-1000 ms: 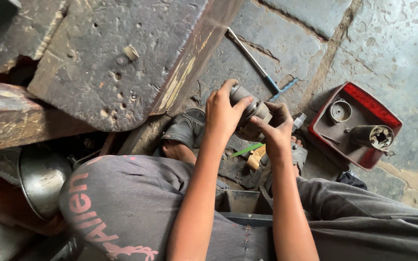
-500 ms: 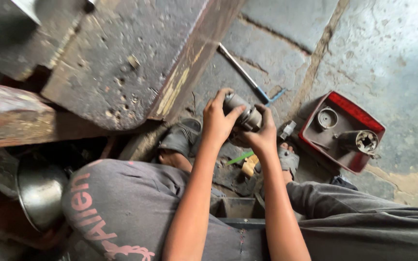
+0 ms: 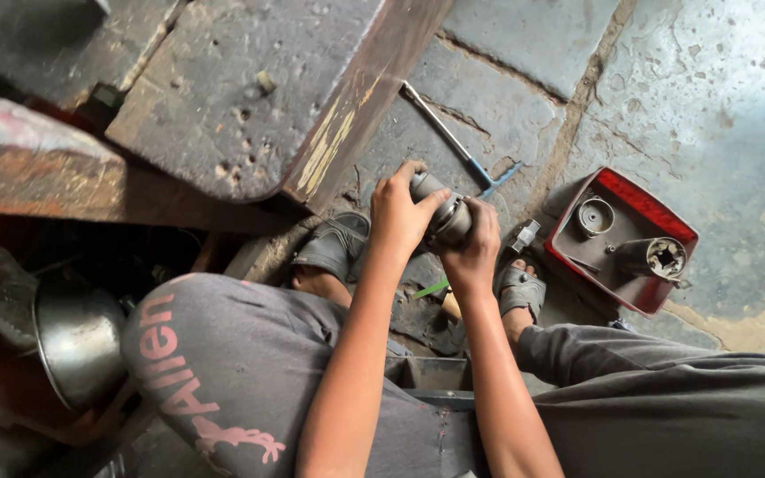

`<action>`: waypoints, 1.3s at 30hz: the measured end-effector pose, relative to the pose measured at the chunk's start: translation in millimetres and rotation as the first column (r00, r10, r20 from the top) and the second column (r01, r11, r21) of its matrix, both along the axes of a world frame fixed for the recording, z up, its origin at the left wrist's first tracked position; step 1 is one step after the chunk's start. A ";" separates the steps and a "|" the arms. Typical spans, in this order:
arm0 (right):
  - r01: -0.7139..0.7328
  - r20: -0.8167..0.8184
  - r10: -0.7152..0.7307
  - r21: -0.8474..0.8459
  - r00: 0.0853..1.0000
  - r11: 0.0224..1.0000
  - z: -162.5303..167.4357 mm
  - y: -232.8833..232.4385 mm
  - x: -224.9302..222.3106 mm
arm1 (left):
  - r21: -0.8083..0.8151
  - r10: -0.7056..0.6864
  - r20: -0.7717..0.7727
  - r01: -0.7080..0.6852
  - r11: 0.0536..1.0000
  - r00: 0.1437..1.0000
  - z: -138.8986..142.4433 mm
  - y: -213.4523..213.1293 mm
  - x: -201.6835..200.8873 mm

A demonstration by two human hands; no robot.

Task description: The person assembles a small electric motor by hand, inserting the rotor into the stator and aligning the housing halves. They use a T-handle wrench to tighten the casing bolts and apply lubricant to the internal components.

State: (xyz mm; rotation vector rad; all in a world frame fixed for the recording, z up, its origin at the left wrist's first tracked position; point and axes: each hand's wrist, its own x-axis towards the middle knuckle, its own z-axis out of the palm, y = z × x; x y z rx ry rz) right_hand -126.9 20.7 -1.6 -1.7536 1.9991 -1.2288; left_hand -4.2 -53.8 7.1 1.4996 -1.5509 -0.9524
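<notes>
Both my hands hold a grey metal cylindrical part (image 3: 443, 215) above my feet. My left hand (image 3: 400, 215) wraps its left end from above. My right hand (image 3: 475, 250) grips its right end from below. The part lies tilted between the two hands, and much of it is hidden by my fingers. My knees in grey trousers fill the lower part of the view.
A red tray (image 3: 644, 190) at the right holds two round metal parts. A long metal tool with a blue tip (image 3: 449, 134) lies on the stone floor beyond my hands. A heavy worn block (image 3: 250, 88) lies at upper left. A steel bowl (image 3: 77, 341) sits at lower left.
The view has shifted slightly. My hands have stayed on the metal part and turned it a little between them, with the left hand moving over its end.
</notes>
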 end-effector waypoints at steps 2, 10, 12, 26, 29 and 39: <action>-0.009 -0.040 0.009 0.002 0.999 1.000 -1.7 0.2 2.9 | 0.089 -0.003 0.042 -0.001 0.996 0.999 0.0 0.0 1.5; -0.003 -0.017 0.004 0.042 1.000 0.999 -10.3 4.6 2.7 | 0.085 -0.124 0.025 0.121 0.989 0.992 5.6 15.9 9.4; 0.008 -0.053 -0.006 0.036 0.999 0.999 -14.7 4.9 1.4 | 0.100 -0.155 -0.041 0.159 0.982 0.987 10.6 18.5 10.2; -0.170 -0.105 0.211 0.311 0.972 0.935 -12.4 -2.0 -30.6 | 0.141 -0.074 0.093 0.060 0.988 0.993 6.1 36.9 -14.0; -0.191 -0.011 0.209 0.361 0.978 0.913 -8.9 -2.2 -33.6 | 0.065 -0.039 0.053 0.035 0.997 0.998 -6.8 40.4 -16.0; -0.292 0.235 0.226 0.302 0.945 0.908 -7.7 -6.4 -36.6 | -0.124 0.049 -0.151 -0.068 0.990 0.987 -21.4 51.4 -17.9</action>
